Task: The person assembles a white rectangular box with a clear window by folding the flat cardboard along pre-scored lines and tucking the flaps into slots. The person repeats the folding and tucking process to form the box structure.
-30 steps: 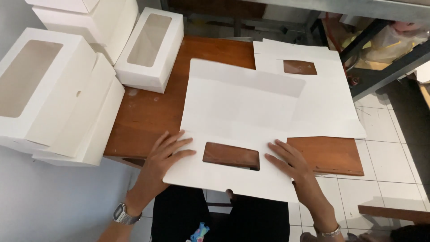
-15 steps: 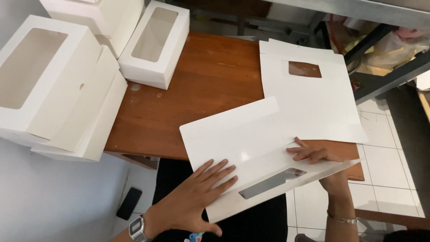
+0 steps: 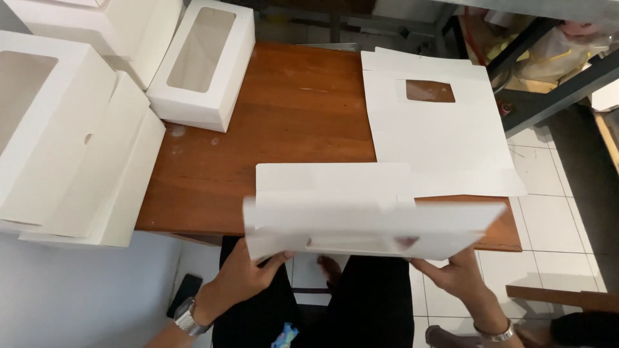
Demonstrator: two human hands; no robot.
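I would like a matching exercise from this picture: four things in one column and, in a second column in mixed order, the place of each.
Things:
1. folded white card sheet
2. flat white card sheet with a window hole
3. assembled white window box
4. wristwatch

Places:
A. on the left wrist
B. standing at the far left part of the wooden table
C. held by left hand and right hand at the near table edge
D. lying flat on the right part of the table

Pairs: 1-C, 2-D, 3-B, 4-A

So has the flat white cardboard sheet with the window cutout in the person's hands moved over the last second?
Yes. The white cardboard sheet came off the brown wooden table, toward its near edge, folded and held by both hands.
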